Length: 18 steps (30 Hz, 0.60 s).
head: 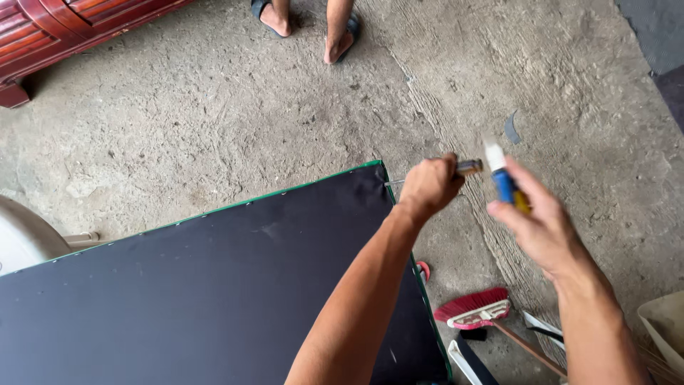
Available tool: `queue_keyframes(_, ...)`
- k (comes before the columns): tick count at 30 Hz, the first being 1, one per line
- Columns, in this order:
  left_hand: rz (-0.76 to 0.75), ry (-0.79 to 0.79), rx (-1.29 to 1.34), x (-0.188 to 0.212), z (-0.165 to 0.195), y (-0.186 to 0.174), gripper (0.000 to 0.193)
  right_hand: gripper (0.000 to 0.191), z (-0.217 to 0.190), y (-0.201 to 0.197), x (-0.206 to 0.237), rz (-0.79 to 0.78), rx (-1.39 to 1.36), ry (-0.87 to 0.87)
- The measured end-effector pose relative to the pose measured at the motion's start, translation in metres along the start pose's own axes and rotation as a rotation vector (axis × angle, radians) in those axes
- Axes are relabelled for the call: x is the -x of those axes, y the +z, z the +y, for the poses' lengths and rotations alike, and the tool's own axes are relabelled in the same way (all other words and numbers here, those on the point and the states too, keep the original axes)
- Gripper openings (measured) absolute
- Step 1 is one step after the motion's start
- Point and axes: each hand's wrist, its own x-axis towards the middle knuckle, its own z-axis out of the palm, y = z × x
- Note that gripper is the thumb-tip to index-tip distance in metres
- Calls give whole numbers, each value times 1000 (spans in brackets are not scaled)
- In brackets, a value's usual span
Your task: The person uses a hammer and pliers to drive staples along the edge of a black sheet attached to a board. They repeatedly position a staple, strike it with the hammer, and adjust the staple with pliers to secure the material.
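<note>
My left hand (428,187) is closed around a slim tool with a metal shaft (470,167), held over the far right corner of a large black fabric-covered panel (214,285) with a green edge. My right hand (539,227) is raised beside it, gripping a small blue and yellow bottle with a white nozzle (501,175), tip pointing up. The two hands are close together but apart, both above the concrete floor just past the panel's corner.
Another person's feet in sandals (306,25) stand at the top. Red wooden furniture (64,28) is at top left. A red-bristled broom (476,308) lies on the floor right of the panel, near a white object (21,235) at left and a container (666,321) at right.
</note>
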Motion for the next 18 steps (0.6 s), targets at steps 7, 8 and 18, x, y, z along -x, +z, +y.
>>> queue_keyframes(7,77,110,-69,9,-5,11,12,88,52,5,-13,-134,-78,207)
queue_keyframes(8,69,133,-112,11,-9,14,14,87,63,1,-11,-76,-83,168)
queue_keyframes(18,-226,-120,-477,-16,-18,49,13,87,112,4,31,193,-346,163)
